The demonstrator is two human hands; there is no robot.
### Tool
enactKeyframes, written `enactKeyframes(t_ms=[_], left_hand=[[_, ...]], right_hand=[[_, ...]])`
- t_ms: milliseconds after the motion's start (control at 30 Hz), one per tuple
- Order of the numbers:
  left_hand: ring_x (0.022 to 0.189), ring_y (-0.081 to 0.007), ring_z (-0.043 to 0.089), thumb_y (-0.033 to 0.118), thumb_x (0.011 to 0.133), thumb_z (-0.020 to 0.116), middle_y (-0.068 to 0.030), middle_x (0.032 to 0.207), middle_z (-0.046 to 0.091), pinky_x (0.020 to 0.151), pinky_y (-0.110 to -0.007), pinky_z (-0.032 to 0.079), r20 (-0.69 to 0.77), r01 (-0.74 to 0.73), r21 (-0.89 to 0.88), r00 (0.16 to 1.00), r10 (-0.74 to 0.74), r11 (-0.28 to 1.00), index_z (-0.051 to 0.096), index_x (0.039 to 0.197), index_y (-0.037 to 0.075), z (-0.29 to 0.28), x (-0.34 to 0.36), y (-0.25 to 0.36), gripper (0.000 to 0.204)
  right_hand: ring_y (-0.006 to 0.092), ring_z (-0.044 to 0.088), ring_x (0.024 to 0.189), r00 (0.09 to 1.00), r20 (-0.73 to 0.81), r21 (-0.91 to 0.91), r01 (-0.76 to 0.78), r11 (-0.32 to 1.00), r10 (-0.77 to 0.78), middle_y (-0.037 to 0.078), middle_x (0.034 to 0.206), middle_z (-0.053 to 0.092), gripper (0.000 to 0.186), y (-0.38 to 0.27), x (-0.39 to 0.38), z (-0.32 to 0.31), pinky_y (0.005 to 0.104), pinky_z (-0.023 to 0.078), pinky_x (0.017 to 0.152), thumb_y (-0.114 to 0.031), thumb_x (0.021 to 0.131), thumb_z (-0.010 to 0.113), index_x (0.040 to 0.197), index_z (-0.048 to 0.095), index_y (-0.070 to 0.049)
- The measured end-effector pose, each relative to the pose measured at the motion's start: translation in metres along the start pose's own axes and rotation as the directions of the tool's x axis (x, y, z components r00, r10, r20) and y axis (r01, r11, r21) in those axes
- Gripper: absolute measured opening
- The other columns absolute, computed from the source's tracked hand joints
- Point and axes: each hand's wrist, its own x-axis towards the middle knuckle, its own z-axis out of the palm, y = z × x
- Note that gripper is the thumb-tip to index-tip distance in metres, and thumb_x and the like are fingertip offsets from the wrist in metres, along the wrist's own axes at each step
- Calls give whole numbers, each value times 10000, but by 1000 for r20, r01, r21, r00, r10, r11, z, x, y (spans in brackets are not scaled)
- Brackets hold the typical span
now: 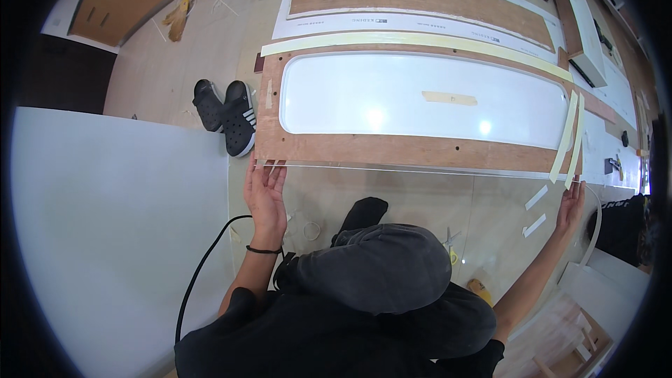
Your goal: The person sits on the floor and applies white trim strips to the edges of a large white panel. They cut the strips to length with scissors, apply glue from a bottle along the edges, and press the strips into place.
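In front of me lies a long wooden panel (pixel 364 150) with a rounded white inset (pixel 343 91). A thin white edging strip (pixel 406 168) runs along its near edge and curls down past the right corner. At the near left corner my left hand (pixel 264 199) touches the edge, fingers stretched out and apart. My right hand (pixel 572 206) is at the near right corner, its fingers closed on the strip; the fingertips are partly hidden. Pale masking tape (pixel 563 140) crosses the panel's right end, and a short piece (pixel 449 99) sticks to the inset.
Black clogs (pixel 238 119) stand by the panel's left end. A large white board (pixel 119 224) fills the left side. Scissors (pixel 451 245) and tape scraps (pixel 535 211) lie on the floor near my knees. A black cable (pixel 203 262) curves at left. Another wooden board (pixel 413 3) lies behind.
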Motion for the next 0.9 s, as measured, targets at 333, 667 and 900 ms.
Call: enactKeyframes(t_ms=[333,667,900], left_hand=[[1351,-301,473,315,1080,430,-207,1446,484,1198,-413,346,95,56,-42,994,-52,998,398,1450,-54,-24,18,-3,523],[1353,-340,436,273,1047,494,-240,1416,442,1203,-414,357,121,-63,94,991,52,994,345,1482,-63,-23,36,-6,570],[1349,-346,446,291,1043,500,-239,1402,450,1196,-429,366,241,-126,181,967,80,975,337,1479,-38,21,40,-34,570]], right_hand=[[186,609,1111,959,95,-293,283,914,-266,60,1203,668,370,24,-29,55,367,473,930,-322,1012,607,1255,591,-43],[200,658,1033,948,-236,-145,182,973,-213,111,1169,678,406,20,-46,96,288,529,796,-165,934,719,1254,493,-57],[181,657,831,945,-288,-97,133,986,-156,105,1054,650,611,20,-36,101,311,540,713,-204,846,825,1296,434,-72]])
